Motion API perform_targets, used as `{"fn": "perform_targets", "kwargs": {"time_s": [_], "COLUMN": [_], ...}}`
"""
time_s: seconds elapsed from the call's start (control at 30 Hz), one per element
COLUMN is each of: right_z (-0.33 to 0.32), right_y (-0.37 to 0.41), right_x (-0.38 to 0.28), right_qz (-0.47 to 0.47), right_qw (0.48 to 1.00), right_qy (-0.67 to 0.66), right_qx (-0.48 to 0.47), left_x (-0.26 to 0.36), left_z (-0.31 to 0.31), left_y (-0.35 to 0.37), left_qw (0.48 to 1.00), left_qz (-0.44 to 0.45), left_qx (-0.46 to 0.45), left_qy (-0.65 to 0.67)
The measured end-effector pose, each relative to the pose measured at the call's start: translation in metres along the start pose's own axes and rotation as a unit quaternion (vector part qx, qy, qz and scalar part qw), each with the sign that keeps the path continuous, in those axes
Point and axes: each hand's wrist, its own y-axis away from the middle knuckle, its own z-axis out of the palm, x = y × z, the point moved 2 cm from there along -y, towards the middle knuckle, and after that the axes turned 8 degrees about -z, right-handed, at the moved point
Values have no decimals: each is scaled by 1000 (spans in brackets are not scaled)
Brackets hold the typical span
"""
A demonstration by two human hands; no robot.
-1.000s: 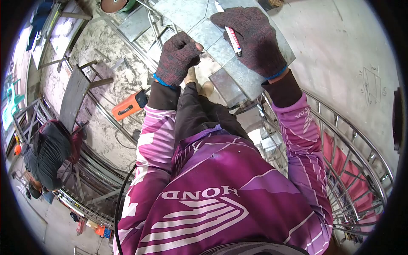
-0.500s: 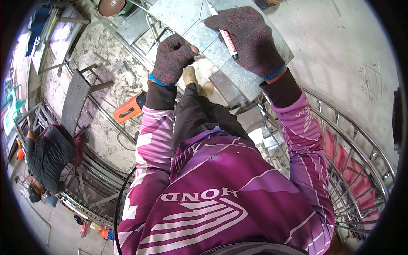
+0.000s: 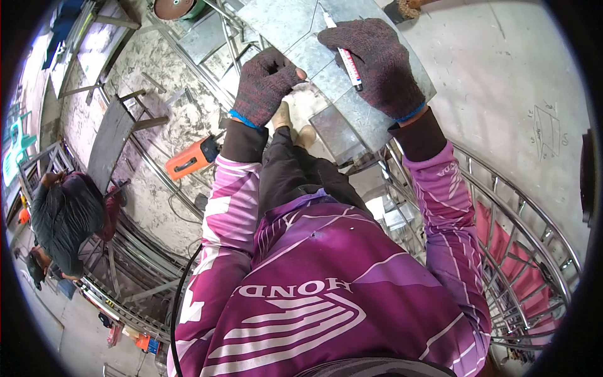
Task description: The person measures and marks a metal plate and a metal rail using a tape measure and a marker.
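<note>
My right hand (image 3: pixel 380 69), in a dark knitted work glove, grips a white marker (image 3: pixel 349 68) with a red label and a black end. Its narrow end points away from me over a grey metal sheet (image 3: pixel 300 49) marked with thin dark lines. The hand is over the sheet's right part. Beside the sheet's near-left edge is my left hand (image 3: pixel 264 88), gloved alike, its fingers curled and a bare thumb tip showing. Whatever may be between those fingers is too small or hidden to make out.
An orange power tool case or machine (image 3: pixel 188 158) stands on the floor to the left. Nearby is a narrow bench (image 3: pixel 112 147). A person in a dark shirt (image 3: pixel 66 210) bends at far left. Curved metal railings (image 3: pixel 521 220) run along the right. A grinding disc (image 3: pixel 174 7) is at the top.
The view has shifted slightly, and both hands appear a little farther right. The right hand still holds the marker. The person at far left has shifted posture.
</note>
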Motion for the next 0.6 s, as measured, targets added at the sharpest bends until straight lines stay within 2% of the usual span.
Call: {"fn": "perform_targets", "kwargs": {"time_s": [0.03, 0.1, 0.13, 0.17, 0.23, 0.27, 0.37, 0.4, 0.53, 0.6], "right_z": [0, 0, 1, 1, 1, 1, 2, 1, -4, -4], "right_y": [0, 1, 1, 2, 1, 1, 4, 4, 1, 2], "right_x": [0, 2, 4, 4, 4, 4, 4, 2, -1, -1], "right_qz": [4, 7, -3, -11, -7, -6, 0, 2, 24, 41], "right_qw": [1000, 1000, 1000, 1000, 1000, 1000, 1000, 1000, 999, 998], "right_qy": [5, 10, 2, -6, 0, 4, 9, 10, 9, 5], "right_qx": [-6, -11, -2, 7, 0, -6, -12, -12, -25, -38], "left_x": [0, 4, 3, 2, 8, 9, 15, 19, 18, 15], "left_z": [4, 16, 25, 29, 34, 28, 26, 23, 21, 22], "left_y": [3, 17, 21, 23, 28, 27, 26, 28, 24, 21], "left_qw": [1000, 974, 964, 965, 948, 950, 956, 953, 950, 947], "left_qz": [1, 130, 145, 144, 219, 214, 224, 218, 240, 273], "left_qx": [0, 186, 211, 208, 227, 214, 182, 179, 167, 158], "left_qy": [1, 19, 69, 69, 52, -73, -53, -110, -106, -59]}}
